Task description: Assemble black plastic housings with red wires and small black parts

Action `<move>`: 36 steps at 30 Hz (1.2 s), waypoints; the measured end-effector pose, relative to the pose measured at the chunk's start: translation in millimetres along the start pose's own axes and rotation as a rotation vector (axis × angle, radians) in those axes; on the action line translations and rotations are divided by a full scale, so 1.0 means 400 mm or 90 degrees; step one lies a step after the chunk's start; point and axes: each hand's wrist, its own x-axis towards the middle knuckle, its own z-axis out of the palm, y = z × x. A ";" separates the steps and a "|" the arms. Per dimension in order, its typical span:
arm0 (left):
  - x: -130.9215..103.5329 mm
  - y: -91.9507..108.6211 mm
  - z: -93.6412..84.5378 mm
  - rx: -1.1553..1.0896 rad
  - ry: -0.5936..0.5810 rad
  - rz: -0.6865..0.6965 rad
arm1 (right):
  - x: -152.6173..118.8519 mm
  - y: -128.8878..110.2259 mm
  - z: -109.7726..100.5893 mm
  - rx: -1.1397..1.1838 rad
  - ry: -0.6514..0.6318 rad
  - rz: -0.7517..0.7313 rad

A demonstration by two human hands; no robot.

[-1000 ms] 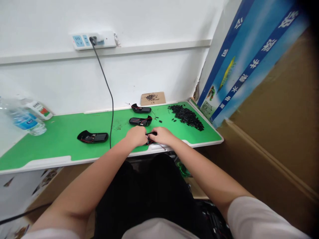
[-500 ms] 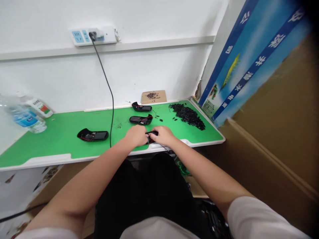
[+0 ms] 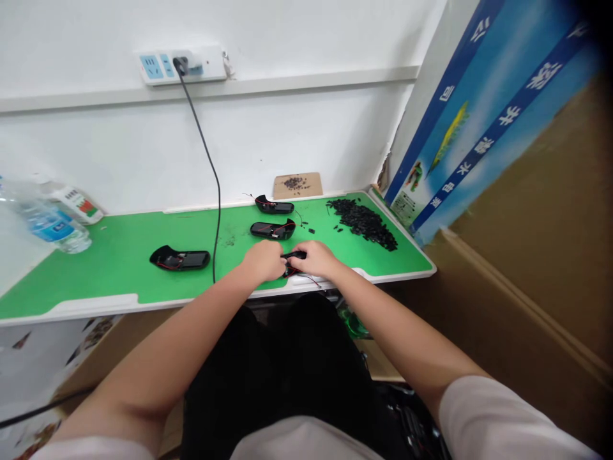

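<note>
Near the table's front edge, my left hand and my right hand are both closed on a black plastic housing with thin red and black wires hanging from it. The fingers cover most of this housing. Just beyond my hands lie two similar black housings, one nearer and one farther back, each with loose wires. A third wired housing rests to the left. To the right of my hands is a heap of small black plastic pieces.
A black cable runs from the wall socket strip down across the green table. A clear water bottle and a white bottle stand at the left. Tiny dark parts lie on a cardboard piece at the back. A printed carton rises at the right.
The wire ends beneath my right hand have shifted slightly, and the housing shows at a slightly different angle. Both hands keep their hold; the whole view has moved a little.
</note>
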 end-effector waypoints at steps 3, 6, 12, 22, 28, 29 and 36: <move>0.002 -0.001 0.001 -0.002 0.000 0.007 | -0.004 -0.004 0.000 0.003 0.013 0.003; 0.001 -0.001 -0.002 -0.003 0.000 0.008 | -0.008 -0.007 0.000 0.004 0.020 0.015; -0.003 0.004 -0.007 0.005 0.000 0.014 | -0.010 -0.008 0.001 -0.001 0.025 0.012; 0.006 0.010 -0.007 -0.010 -0.020 0.015 | -0.005 0.004 -0.003 0.027 0.020 0.036; 0.007 0.009 -0.003 -0.024 -0.015 0.023 | -0.003 0.007 -0.004 0.015 0.018 0.045; 0.007 0.009 -0.003 -0.027 -0.012 0.026 | -0.004 0.006 -0.004 0.010 0.020 0.047; 0.014 0.003 0.006 -0.052 -0.019 0.028 | -0.008 0.001 -0.003 -0.008 0.023 0.065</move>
